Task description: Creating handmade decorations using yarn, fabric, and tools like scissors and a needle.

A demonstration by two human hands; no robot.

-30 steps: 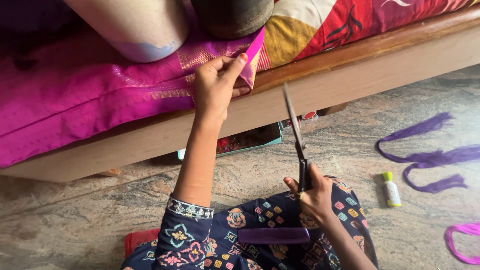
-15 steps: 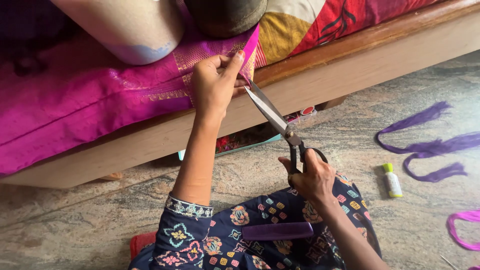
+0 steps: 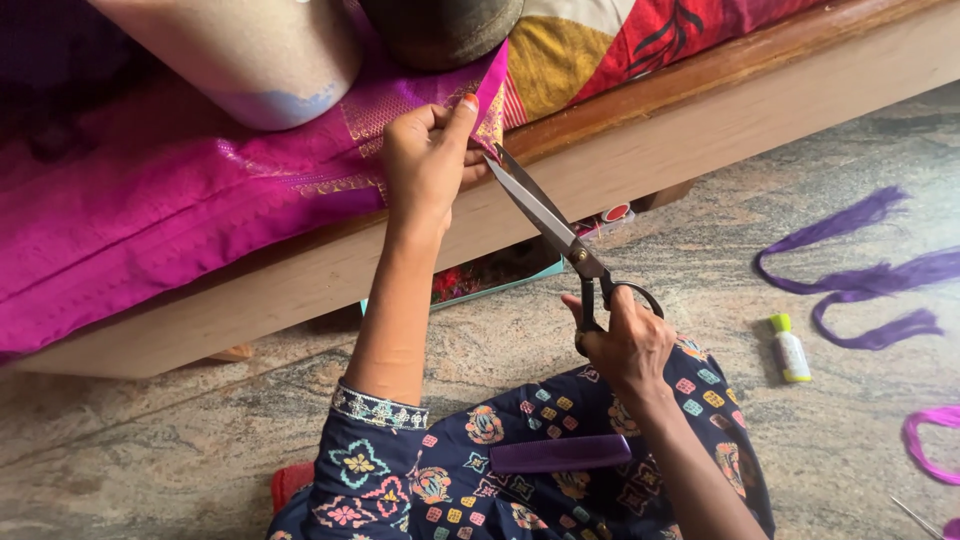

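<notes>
Currently the left hand [image 3: 428,160] pinches the magenta silk fabric edge [image 3: 492,92] at upper centre, while the right hand [image 3: 625,345] grips the long steel scissors [image 3: 560,232] — blades parted at the edge. Keep the fabric taut; close the blades clear of the fingers.

Wooden bed [image 3: 700,130], magenta cloth [image 3: 150,230], stone floor [image 3: 180,440], purple strands [image 3: 860,270]

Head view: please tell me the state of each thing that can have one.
scissors: blades open, tips at the fabric edge
pink fabric: draped over the bed edge, corner pinched
left hand: gripping fabric
right hand: gripping scissor handles
glue bottle: lying, capped
purple comb: resting on lap
</notes>
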